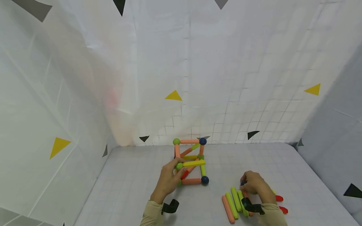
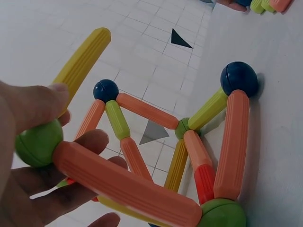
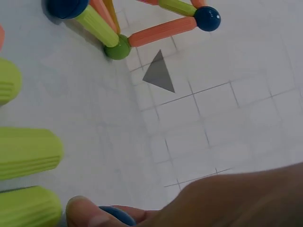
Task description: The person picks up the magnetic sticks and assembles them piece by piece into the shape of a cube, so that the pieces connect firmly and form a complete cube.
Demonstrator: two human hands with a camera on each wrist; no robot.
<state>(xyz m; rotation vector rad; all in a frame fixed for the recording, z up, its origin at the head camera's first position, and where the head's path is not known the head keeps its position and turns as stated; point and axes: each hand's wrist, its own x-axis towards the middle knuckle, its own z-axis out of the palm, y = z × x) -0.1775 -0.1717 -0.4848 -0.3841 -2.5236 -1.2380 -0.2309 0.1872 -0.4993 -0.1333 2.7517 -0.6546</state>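
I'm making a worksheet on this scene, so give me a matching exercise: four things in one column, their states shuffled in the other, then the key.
Column one
1. Left hand
2. Right hand
3. Yellow stick nearest the left hand
4. Leftmost loose stick

Column two
A. One end on a green ball, the other end bare
B. Salmon, lying on the table
C. Holding the stick frame
D. Pinching a dark blue ball

Right pairs: 1-C, 2-D, 3-A, 4-B.

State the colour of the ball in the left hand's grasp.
Green; the ball shows best in the left wrist view.
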